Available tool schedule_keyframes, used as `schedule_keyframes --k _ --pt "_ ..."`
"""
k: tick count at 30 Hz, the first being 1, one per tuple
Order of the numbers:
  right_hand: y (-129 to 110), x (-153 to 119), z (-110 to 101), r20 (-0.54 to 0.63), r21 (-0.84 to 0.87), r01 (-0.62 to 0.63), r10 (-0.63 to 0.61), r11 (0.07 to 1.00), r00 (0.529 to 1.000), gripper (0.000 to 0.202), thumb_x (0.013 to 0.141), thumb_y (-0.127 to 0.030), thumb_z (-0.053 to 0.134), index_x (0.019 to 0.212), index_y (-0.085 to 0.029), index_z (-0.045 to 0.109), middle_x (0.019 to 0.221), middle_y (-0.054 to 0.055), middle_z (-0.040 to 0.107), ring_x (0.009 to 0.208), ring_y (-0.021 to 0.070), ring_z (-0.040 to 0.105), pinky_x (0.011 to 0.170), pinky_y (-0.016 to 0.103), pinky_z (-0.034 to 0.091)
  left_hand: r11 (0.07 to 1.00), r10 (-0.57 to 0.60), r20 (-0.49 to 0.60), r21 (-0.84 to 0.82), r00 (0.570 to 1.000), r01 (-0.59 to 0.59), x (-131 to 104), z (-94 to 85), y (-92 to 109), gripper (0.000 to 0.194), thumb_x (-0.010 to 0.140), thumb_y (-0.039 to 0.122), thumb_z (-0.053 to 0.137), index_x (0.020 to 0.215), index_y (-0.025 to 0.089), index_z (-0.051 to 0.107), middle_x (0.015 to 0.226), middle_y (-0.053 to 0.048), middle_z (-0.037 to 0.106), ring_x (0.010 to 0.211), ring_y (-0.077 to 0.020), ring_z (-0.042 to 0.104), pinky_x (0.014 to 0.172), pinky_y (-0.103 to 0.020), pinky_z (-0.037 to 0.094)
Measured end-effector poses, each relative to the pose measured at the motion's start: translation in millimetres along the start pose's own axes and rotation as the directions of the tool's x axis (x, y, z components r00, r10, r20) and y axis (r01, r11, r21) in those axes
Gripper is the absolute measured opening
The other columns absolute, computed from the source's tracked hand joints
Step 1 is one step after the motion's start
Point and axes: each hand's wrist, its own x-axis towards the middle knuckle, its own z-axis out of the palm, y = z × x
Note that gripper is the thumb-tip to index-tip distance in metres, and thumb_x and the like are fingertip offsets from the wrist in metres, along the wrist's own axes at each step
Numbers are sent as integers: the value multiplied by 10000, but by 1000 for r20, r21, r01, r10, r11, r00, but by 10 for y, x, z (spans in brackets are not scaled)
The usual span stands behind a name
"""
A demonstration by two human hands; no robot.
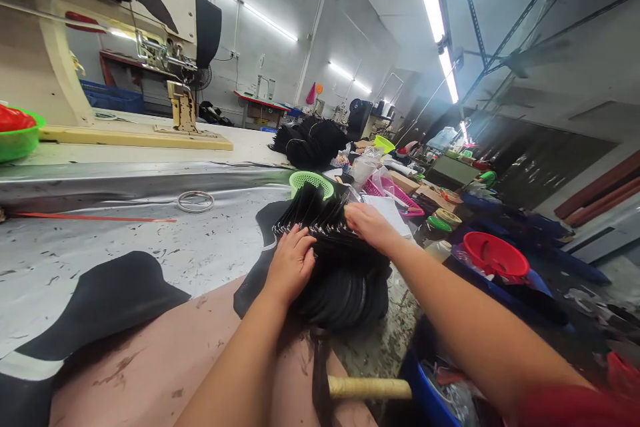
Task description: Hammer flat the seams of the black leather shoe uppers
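Note:
A thick stack of black cut pieces (345, 280), leather-like and fanned along its upper edge, lies at the middle of the work surface. My left hand (293, 263) is closed on its left side, fingers bent over the fanned edges. At the upper right corner, my right hand (369, 223) grips the edges with curled fingers; its fingertips are partly hidden. Flat black pieces (270, 220) lie just left of the stack. Below it is a hammer (370, 387) with a pale wooden handle and dark head.
A sewing machine (180, 107) stands at the left. Behind the stack are a green basket (310, 180) and a black heap (313, 140). Another black piece (115, 293) and a metal ring (196, 201) lie left. A blue bin (423, 380) and red basin (495, 255) are at right.

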Motion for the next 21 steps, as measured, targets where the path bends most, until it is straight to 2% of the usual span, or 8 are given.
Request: schedule_keyframes --k 2,3,5,7,9,11,16,21 --pt "130 -416 -195 150 73 6 -17 997 989 313 802 -266 339 505 -195 409 499 -37 429 456 85 398 468 192 343 1000 4 -4 -5 1000 -4 12 1 -7 269 837 194 363 1009 208 570 1251 -42 534 1263 -211 367 1069 -465 284" --pt "200 -649 -269 358 156 -31 -27 987 934 295 784 -270 389 504 -190 435 485 -41 441 443 83 411 457 188 346 1000 7 -5 -8 1000 -7 19 1 -10 275 838 200 356 1010 207 570 1251 -44 534 1263 -212 366 1068 -470 282" --pt "328 -1120 -354 695 177 -137 -25 975 718 191 730 -188 458 568 -172 558 516 -39 510 479 86 478 482 177 370 1000 15 -10 -16 1000 -15 32 4 -19 291 841 218 334 1015 205 566 1255 -52 529 1265 -218 363 1066 -483 278" --pt "420 -1519 -361 824 100 -127 -11 987 567 220 645 -67 515 730 -191 676 551 -53 554 515 81 507 491 159 357 1000 21 -20 -21 1000 -22 46 9 -34 309 844 246 314 1023 200 562 1260 -63 524 1267 -226 360 1064 -497 275" --pt "482 -1770 -330 854 19 -49 9 999 521 469 561 23 541 915 -242 696 586 -66 588 512 78 503 454 151 315 999 24 -33 -26 999 -25 58 17 -55 326 845 278 299 1027 201 558 1261 -69 523 1269 -235 357 1059 -511 275" --pt "525 -1833 -307 827 7 -53 24 999 562 554 540 27 580 1002 -264 676 625 -67 619 503 78 498 436 151 303 999 29 -42 -31 999 -30 69 26 -80 331 844 304 292 1020 215 557 1257 -63 527 1270 -241 356 1056 -523 274" --pt "526 -1300 -371 348 245 -35 -54 969 936 135 708 -156 575 780 -181 686 679 -14 641 588 93 536 547 174 393 999 36 -58 -28 998 -37 88 28 -127 305 842 313 310 1004 243 560 1243 -39 537 1267 -239 360 1055 -531 278" --pt "296 -414 -261 -53 228 194 -187 954 981 110 751 -166 553 803 -175 650 766 -2 660 680 99 572 642 198 421 999 43 -31 -18 999 -44 64 6 -125 303 840 296 320 1013 246 565 1251 -37 530 1267 -242 361 1048 -537 284"
